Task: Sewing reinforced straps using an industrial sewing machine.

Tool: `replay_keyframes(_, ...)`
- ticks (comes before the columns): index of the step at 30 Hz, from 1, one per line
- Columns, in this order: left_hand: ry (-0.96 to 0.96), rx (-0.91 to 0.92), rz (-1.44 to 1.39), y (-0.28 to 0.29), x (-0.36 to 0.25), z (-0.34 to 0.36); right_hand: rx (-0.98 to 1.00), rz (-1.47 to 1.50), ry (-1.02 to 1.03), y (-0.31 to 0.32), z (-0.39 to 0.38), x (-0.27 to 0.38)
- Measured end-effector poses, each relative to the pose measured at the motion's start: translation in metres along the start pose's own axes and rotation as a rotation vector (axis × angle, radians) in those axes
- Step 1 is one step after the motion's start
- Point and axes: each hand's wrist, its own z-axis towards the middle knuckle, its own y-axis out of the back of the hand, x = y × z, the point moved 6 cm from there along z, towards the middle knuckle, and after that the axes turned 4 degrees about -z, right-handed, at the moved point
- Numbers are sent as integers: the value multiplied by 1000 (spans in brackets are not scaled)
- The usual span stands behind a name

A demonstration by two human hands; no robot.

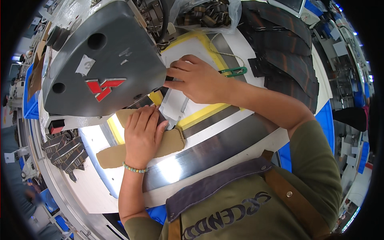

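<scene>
My left hand (141,130) lies palm down on a tan flat piece (112,157) with rounded corners. Its fingers are stretched out, and their tips reach toward the grey sewing machine head (116,52). Beside the thumb lies a pale metal plate (172,105) on the work surface. My right hand (198,80) is at the right edge of the machine head, fingers bent and thumb and forefinger brought together. Something small and dark shows at those fingertips, partly hidden by the machine. Green thread snips (235,72) lie just beyond the right wrist.
Dark plaid fabric pieces (288,52) are piled at the right. A clear plastic bag (234,16) of small dark pieces stands at the back. More plaid pieces (66,151) lie at the left. Yellow tape (204,114) borders the white work area.
</scene>
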Motion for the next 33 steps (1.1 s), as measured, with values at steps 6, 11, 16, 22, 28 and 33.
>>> replay_keyframes(6,20,3,-8,0,2,-2,-51,-19,49,-5,-2,0)
replay_keyframes(11,31,-19,-50,2,0,-1,-64,8,25,-5,0,-3)
replay_keyframes(16,32,-20,-52,2,0,0,-61,71,-5,-4,1,-5)
replay_keyframes(22,36,-9,-66,2,2,0,-61,72,-18,-3,1,-3)
replay_keyframes(28,11,-15,-21,2,2,-2,-27,36,-28,-1,2,-4)
replay_keyframes(33,30,-2,-8,0,4,-4,5,47,-28,0,2,-3)
